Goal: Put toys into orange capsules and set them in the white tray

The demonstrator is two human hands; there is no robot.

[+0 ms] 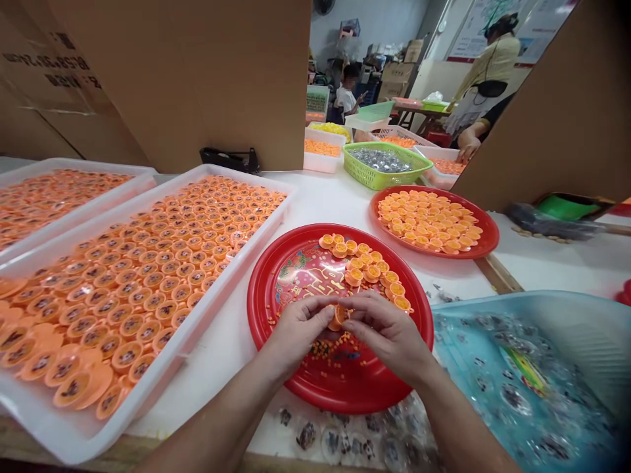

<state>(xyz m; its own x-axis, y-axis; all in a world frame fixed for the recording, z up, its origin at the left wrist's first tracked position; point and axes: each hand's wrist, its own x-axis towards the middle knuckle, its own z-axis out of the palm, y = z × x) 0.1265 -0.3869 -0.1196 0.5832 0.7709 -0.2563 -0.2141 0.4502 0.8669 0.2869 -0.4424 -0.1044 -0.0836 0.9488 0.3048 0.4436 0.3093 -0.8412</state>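
Over a red round tray [266, 263], my left hand [298, 328] and my right hand [387, 332] meet with fingertips pinched on one small orange plastic cup [337, 318]. The thumbs and fingers of both hands press on its sides. Farther back on the tray lie several orange cups [365, 258] of the same kind, in a curved group on the right. Small yellow-orange bits [340, 355] are scattered on the tray below my hands. My fingers partly hide the held cup, so I cannot make out what is inside it.
Left stands a white tray [217, 299] packed with orange cups bearing dark printed pictures. Another red tray [486, 246] holds orange pieces at back right. A blue basin [473, 299] with clear printed discs sits right. Cardboard walls [207, 79] border the table; people [493, 66] are beyond.
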